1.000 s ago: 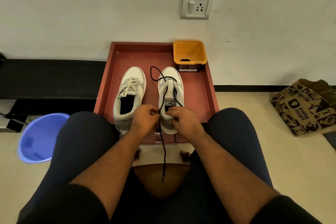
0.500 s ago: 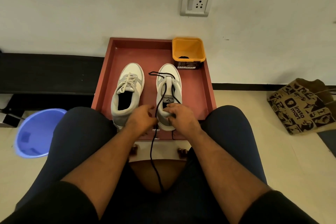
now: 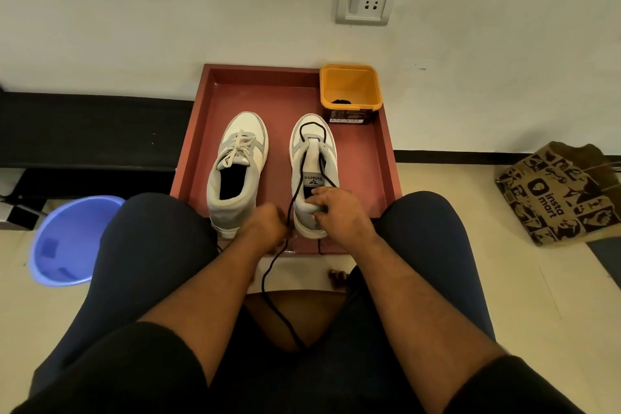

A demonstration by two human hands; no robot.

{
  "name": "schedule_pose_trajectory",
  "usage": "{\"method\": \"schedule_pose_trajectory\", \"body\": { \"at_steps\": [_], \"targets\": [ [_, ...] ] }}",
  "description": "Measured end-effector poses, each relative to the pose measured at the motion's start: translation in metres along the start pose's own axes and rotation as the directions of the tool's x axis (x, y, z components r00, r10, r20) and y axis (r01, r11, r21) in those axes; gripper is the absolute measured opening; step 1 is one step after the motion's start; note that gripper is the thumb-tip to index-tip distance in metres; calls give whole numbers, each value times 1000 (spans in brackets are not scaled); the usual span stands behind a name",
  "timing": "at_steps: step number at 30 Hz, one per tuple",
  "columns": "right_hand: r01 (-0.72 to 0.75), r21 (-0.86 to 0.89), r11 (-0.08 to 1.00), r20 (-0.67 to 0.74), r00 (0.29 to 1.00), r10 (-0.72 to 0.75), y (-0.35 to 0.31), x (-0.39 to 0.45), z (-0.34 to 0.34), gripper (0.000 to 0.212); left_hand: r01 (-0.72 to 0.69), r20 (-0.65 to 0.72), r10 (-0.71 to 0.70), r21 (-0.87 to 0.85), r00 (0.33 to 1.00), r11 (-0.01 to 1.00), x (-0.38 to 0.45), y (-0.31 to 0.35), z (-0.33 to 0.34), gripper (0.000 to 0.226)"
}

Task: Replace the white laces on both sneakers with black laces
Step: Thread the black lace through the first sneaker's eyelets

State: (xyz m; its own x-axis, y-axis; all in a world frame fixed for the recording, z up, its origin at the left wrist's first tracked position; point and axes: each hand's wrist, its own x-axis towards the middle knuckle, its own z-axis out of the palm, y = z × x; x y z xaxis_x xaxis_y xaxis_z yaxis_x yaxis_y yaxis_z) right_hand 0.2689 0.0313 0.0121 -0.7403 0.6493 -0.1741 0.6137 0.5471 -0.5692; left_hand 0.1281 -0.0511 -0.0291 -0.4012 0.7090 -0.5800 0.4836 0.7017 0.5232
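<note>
- Head view: the right sneaker (image 3: 314,158) stands in the red tray (image 3: 366,158), toe toward the wall, with a black lace (image 3: 295,190) looped across its toe end and running back along the tongue.
- The lace leaves the shoe near the heel, passes the left hand (image 3: 265,223) and trails down over the tray's near edge toward the person's lap.
- The left hand, fingers curled, pinches the lace just beside the sneaker's heel.
- The right hand (image 3: 336,208) grips the heel collar of the same sneaker, fingers curled over its rim.
- The left sneaker (image 3: 237,171) stands beside it in the tray, apart from it, with its white lace (image 3: 237,148) threaded and tied.
- An orange tub (image 3: 350,91) sits in the tray's far right corner with something dark at its bottom; I cannot tell what.
- A blue basin (image 3: 72,240) rests on the floor to the left, a printed paper bag (image 3: 557,193) to the right, and a wall socket (image 3: 365,0) is above the tray.
</note>
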Motion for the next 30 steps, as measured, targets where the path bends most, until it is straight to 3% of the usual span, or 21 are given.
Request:
{"method": "schedule_pose_trajectory", "body": {
  "at_steps": [3, 8, 17, 20, 23, 25, 27, 29, 30],
  "targets": [
    [-43, 16, 999, 24, 999, 43, 1, -4, -5, 31, -46, -125, 14, -252, 992, 967, -7, 12, -9, 6],
    [-93, -6, 996, 70, 993, 93, 2, -8, -8, 32, -42, -71, 25, -250, 997, 967, -8, 11, -4, 15],
    [-102, 10, 995, 26, 994, 102, 1, -9, -7, 29, -12, 84, 2, 127, 996, 992, -2, -2, 9, 9],
    [-84, 13, 996, 23, 996, 83, -1, -7, -7, 29, 38, 325, -149, 323, 934, 945, -2, -8, 11, 36],
    [-81, 9, 997, 30, 996, 81, -1, -7, -7, 29, 12, 444, -319, 569, 837, 822, -8, -15, 15, 59],
    [-84, 11, 996, 26, 996, 84, 0, -7, -6, 30, 44, 480, -337, 523, 810, 851, -6, -18, 18, 57],
    [-88, 35, 995, 14, 996, 88, 0, -8, -6, 30, 108, 398, -275, 393, 875, 913, -2, -18, 17, 41],
    [-82, 37, 996, 39, 996, 81, 2, -8, -6, 29, 60, 113, -96, 285, 989, 957, 4, -13, 10, 19],
    [-78, 66, 995, 69, 995, 74, 2, -8, -7, 30, 6, -64, 7, 203, 998, 979, 6, -11, 5, 14]
  ]
}}
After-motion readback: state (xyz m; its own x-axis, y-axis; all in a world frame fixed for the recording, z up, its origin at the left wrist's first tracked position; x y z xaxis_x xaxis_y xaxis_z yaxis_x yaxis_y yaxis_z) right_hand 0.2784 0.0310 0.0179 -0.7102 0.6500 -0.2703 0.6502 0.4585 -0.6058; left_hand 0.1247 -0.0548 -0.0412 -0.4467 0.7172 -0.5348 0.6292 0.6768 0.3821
